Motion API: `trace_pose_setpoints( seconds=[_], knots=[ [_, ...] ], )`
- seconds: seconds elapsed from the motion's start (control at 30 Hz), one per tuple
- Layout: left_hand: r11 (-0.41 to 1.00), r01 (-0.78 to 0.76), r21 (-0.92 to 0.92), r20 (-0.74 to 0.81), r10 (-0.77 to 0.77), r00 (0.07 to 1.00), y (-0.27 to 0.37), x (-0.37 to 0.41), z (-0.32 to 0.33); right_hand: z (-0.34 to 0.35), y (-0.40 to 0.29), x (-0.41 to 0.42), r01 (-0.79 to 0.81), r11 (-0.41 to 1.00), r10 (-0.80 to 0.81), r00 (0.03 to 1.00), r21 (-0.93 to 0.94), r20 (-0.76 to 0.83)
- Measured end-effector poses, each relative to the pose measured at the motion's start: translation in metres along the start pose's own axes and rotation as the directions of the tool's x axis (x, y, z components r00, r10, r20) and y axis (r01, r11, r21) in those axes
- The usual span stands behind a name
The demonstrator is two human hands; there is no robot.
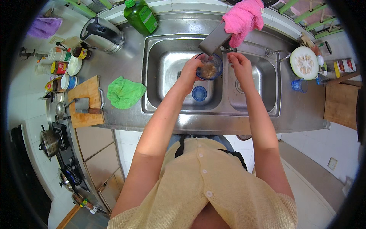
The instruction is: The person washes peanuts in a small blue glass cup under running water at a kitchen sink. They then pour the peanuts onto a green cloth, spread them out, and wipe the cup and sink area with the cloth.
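Observation:
My left hand [188,71] grips a clear blue-tinted glass bowl [209,67] by its left side, over the larger left basin of a steel double sink [160,86]. Something brownish and wet lies in the bowl. Just above it is the broad metal spout of the faucet [214,40], with a pink towel [243,20] draped behind. My right hand [241,68] is raised over the smaller basin, fingers curled and thumb near the fingertips; whether anything small is between them cannot be made out. A small blue glass [199,93] stands in the left basin below the bowl.
Left of the sink are a green cloth [125,92], a cutting board [74,114] bearing a cleaver [83,105], and an electric kettle [103,35]. A green soap bottle [141,18] stands behind. At right are a cut melon [304,63] and a blue glass [299,85].

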State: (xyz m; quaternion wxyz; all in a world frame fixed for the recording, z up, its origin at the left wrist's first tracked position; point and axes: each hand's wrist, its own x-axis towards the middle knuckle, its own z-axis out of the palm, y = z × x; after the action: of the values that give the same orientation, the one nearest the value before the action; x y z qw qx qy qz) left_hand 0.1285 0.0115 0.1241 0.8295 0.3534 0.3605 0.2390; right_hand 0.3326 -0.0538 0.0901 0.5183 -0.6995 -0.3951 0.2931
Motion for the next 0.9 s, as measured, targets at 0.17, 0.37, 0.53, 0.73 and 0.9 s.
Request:
trace_pose_setpoints(
  seconds=[0.17,0.37,0.53,0.73,0.9],
  knots=[
    [0.998,-0.028,-0.052,-0.015,0.027,1.0,0.007,-0.015,0.012,0.014,0.018,0.052,-0.096,0.991,0.106,0.988,-0.09,0.11],
    [0.997,-0.074,0.001,-0.113,0.074,0.991,-0.002,-0.032,-0.016,0.025,-0.045,0.012,0.25,0.904,-0.217,0.967,-0.348,0.131],
    [0.987,-0.155,0.03,-0.187,0.158,0.969,-0.012,-0.058,-0.038,0.034,-0.122,-0.081,0.655,0.719,-0.314,0.604,-0.233,0.732],
    [0.973,-0.231,0.016,-0.286,0.226,0.931,-0.033,-0.08,-0.067,0.087,-0.118,-0.082,0.843,0.407,-0.001,0.385,-0.352,0.923],
    [0.981,-0.196,0.005,-0.448,0.177,0.876,-0.037,-0.103,-0.083,0.132,-0.11,-0.079,0.92,0.24,0.343,0.217,-0.309,0.914]
  ],
)
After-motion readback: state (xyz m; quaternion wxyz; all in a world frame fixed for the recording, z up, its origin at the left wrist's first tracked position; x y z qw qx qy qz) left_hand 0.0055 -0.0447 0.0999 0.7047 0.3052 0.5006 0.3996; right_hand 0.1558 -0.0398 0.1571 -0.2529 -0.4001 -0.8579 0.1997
